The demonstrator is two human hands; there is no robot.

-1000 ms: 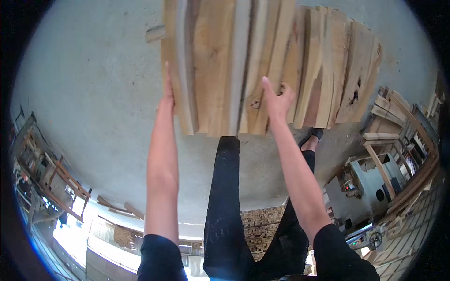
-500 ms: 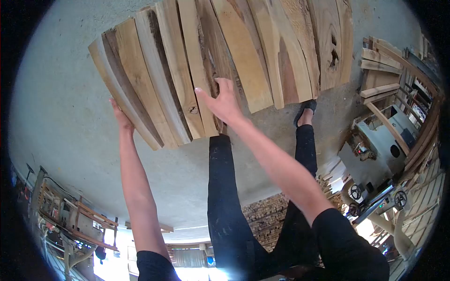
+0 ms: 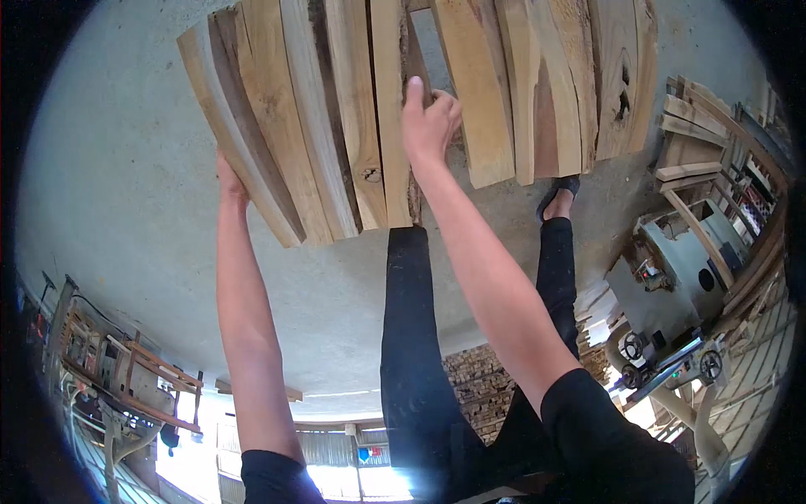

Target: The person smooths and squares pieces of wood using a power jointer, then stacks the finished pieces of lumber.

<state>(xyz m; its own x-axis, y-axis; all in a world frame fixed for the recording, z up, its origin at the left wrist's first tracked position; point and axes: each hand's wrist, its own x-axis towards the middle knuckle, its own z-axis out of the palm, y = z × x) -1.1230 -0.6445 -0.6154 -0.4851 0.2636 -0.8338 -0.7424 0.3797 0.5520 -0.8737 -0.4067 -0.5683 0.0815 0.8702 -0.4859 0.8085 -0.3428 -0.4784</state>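
A row of sawn wooden boards [image 3: 273,109], some with dark bark edges, lies side by side on the concrete floor. My left hand [image 3: 231,179] rests flat along the outer edge of the leftmost board [image 3: 252,143]; its fingers are partly hidden by the wood. Near the middle of the row, my right hand [image 3: 431,128] is closed around a narrow brown board [image 3: 416,63] with a rough edge. Its fingers curl on the right side, beside a gap that shows floor. Right of this gap lies a wide pale board [image 3: 474,101].
My legs [image 3: 411,336] stand at the near ends of the boards. To the right are a grey machine with handwheels [image 3: 672,269] and a stack of cut timber [image 3: 693,126]. A wooden-framed bench [image 3: 134,378] stands at the left, and stacked wood pieces [image 3: 478,386] lie behind me.
My right hand has moved right and closed on the narrow board. A gap has widened between the middle boards. The left hand still touches the outer board, while the view has shifted slightly.
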